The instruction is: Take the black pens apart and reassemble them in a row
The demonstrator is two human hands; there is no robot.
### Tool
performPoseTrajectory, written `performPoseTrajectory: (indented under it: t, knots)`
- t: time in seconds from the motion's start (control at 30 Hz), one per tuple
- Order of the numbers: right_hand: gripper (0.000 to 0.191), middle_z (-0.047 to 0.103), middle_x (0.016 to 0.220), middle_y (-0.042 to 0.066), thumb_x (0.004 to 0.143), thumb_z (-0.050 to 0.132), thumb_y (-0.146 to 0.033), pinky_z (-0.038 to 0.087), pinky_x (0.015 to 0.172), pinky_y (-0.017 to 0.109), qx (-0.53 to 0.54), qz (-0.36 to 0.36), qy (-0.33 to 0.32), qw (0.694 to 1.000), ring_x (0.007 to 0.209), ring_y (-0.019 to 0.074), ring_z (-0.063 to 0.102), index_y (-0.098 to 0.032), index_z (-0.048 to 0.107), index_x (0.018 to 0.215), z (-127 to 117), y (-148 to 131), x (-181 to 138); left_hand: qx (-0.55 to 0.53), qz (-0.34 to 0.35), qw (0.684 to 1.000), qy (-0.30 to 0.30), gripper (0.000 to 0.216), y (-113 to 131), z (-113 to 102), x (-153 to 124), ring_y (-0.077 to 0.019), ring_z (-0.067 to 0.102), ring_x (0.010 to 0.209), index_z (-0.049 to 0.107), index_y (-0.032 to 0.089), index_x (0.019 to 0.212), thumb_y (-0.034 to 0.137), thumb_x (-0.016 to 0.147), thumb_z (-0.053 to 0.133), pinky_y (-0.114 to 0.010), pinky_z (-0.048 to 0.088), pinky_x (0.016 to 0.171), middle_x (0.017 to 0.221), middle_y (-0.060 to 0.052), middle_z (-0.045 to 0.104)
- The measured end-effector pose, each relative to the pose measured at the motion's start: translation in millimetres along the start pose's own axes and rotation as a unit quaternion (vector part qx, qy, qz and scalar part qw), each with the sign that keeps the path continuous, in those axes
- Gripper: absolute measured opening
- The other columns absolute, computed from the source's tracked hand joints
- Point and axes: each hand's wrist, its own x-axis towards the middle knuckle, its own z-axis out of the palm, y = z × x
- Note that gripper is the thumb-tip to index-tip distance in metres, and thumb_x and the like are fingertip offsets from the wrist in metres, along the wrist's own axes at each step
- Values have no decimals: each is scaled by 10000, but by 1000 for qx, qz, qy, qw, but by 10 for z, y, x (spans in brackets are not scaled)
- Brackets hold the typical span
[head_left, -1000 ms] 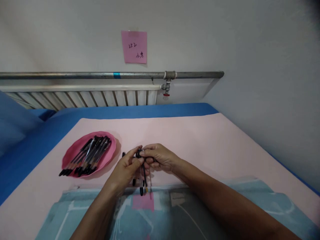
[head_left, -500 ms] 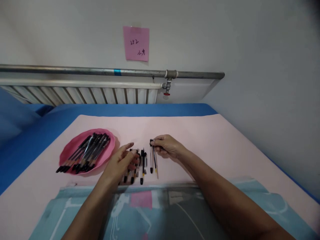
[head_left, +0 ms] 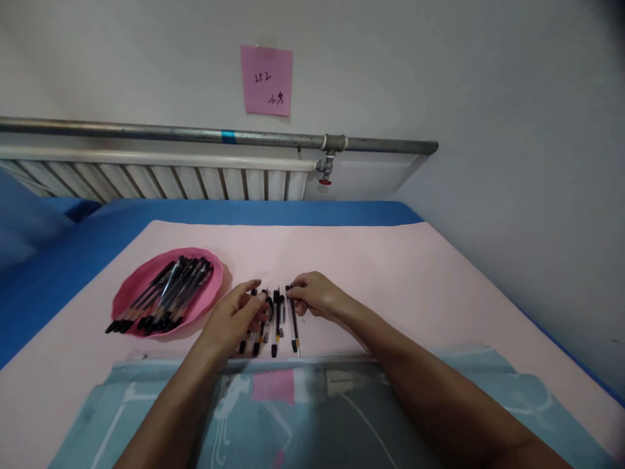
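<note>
My right hand (head_left: 312, 293) pinches the upper end of a pen (head_left: 293, 329), a clear barrel with a black tip at its near end; a thin refill lies along it. Just left of it, a pen (head_left: 276, 326) lies on the pink table cover with a black cap (head_left: 282, 309) and a small metal tip (head_left: 280, 333) beside it. My left hand (head_left: 240, 311) hovers open over more pen parts, its fingers loosely bent and apart. It partly hides another pen (head_left: 256, 345) and the parts under it.
A pink scalloped bowl (head_left: 218, 286) on the left holds several black-capped pens (head_left: 170, 296). A blue patterned cloth (head_left: 161, 384) covers the near edge of the pink surface (head_left: 415, 299). Behind stand a radiator (head_left: 205, 182) and a pipe (head_left: 166, 135) with a valve.
My right hand has drawn slightly left and nearer with the pen, and the barrel and refill now lie closer together. My left hand stays nearly in place.
</note>
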Motion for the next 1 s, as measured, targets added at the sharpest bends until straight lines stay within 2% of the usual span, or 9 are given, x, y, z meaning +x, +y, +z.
performPoseTrajectory:
  t: [0.13, 0.27, 0.37, 0.6, 0.73, 0.8, 0.87, 0.93, 1.0]
  knots:
    - [20, 544, 424, -24, 694, 556, -145, 246, 268, 150, -32, -12, 10, 999, 316, 84, 490, -134, 539, 699, 35, -26, -23, 7, 3, 1000, -2, 464, -15, -2, 0, -124, 561, 642, 437, 141, 1183, 335, 769, 518, -227, 451, 526, 804, -46, 600]
    - [92, 552, 499, -39, 698, 538, -110, 363, 325, 152, -77, -47, 34, 995, 347, 83, 524, -148, 498, 772, 50, -77, -98, 11, 4, 1000, 1, 467, -27, -2, 0, -129, 566, 644, 442, 137, 1176, 332, 762, 531, -225, 447, 520, 790, -46, 600]
    - [97, 533, 502, -45, 700, 532, -129, 387, 334, 161, -121, -48, 20, 991, 352, 90, 528, -157, 471, 769, 30, -94, -160, 20, 16, 1000, -4, 477, -44, -7, 11, -133, 568, 633, 443, 133, 1174, 340, 755, 538, -224, 439, 508, 759, -40, 596]
    - [103, 570, 608, -19, 659, 476, -103, 395, 371, 159, -197, -34, -155, 967, 400, 70, 535, -158, 524, 732, -40, -142, -324, 58, 26, 998, -17, 486, -78, -34, 18, -140, 564, 616, 437, 139, 1179, 381, 765, 515, -231, 431, 500, 700, -11, 558]
    - [114, 590, 650, -9, 657, 478, -114, 370, 384, 153, -197, -31, -212, 957, 407, 57, 525, -156, 543, 741, -44, -214, -382, 84, 37, 996, -23, 500, -82, -41, 14, -137, 560, 610, 433, 148, 1187, 410, 767, 504, -226, 423, 491, 713, -7, 551]
    - [82, 571, 611, -15, 659, 488, -127, 367, 391, 159, -199, -34, -204, 958, 413, 67, 529, -154, 532, 723, -64, -236, -385, 92, 39, 995, -26, 504, -77, -38, 9, -133, 555, 594, 433, 149, 1189, 415, 767, 500, -223, 415, 482, 715, -8, 555]
    - [44, 533, 549, -25, 655, 492, -129, 366, 402, 167, -215, -38, -170, 961, 428, 83, 534, -156, 512, 683, -106, -241, -375, 94, 34, 995, -29, 509, -71, -36, 4, -129, 550, 585, 431, 143, 1192, 412, 765, 498, -224, 414, 483, 725, -12, 561]
    - [33, 521, 518, -21, 648, 492, -128, 361, 413, 178, -251, -42, -123, 959, 445, 97, 530, -158, 506, 651, -165, -232, -353, 97, 30, 994, -28, 517, -71, -36, 3, -126, 543, 580, 430, 137, 1195, 412, 762, 499, -226, 414, 491, 723, -11, 562]
    - [43, 552, 542, -3, 642, 497, -127, 354, 434, 187, -304, -74, -47, 949, 478, 105, 523, -156, 526, 630, -223, -209, -315, 101, 35, 994, -27, 523, -86, -44, 10, -123, 537, 571, 432, 137, 1196, 417, 760, 499, -228, 414, 499, 704, -4, 559]
